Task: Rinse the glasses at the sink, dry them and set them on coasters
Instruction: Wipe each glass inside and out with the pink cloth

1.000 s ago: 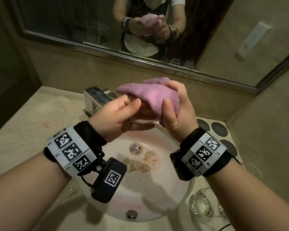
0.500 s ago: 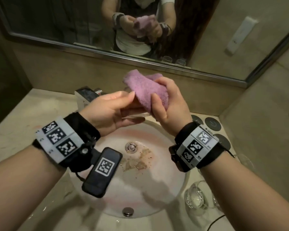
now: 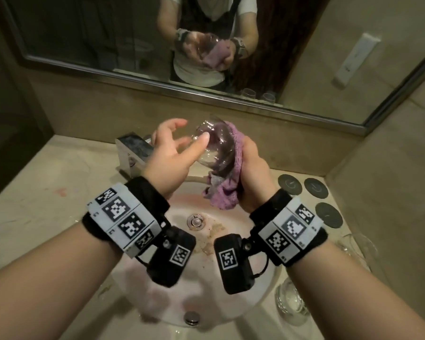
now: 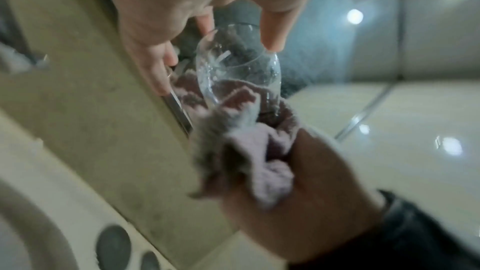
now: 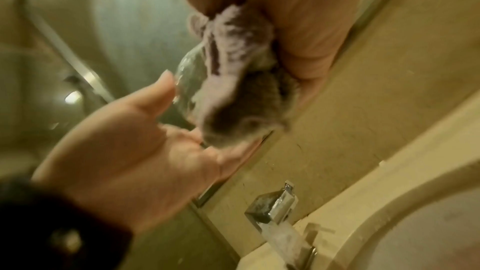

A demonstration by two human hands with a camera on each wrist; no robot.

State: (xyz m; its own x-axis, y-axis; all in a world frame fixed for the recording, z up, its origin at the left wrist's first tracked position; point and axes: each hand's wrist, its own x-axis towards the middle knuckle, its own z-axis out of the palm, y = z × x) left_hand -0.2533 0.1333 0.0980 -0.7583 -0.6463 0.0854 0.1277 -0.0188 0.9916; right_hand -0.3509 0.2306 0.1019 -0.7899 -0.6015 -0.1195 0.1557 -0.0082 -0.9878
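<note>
While held above a stained round basin [image 3: 157, 285] sunk in a beige stone worktop [image 3: 47, 187], glass [image 3: 212, 146] lay tilted: right hand [image 3: 253, 173] clamped round purple cloth [image 3: 227, 192] cupping it, left hand [image 3: 167, 155] fingers spread, thumb touching. Beyond, chrome tap [image 3: 133, 148], dark coasters [image 3: 315, 187], wall mirror [image 3: 96, 28].

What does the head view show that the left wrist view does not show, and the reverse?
Only the head view shows the sink basin with its drain, the faucet, the mirror and another glass standing right of the basin. Only the left wrist view shows the drying glass's open rim up close, with the left hand's fingertips touching it. Both show the glass cradled in the purple cloth, the right hand gripping that cloth, the left hand and dark coasters.
</note>
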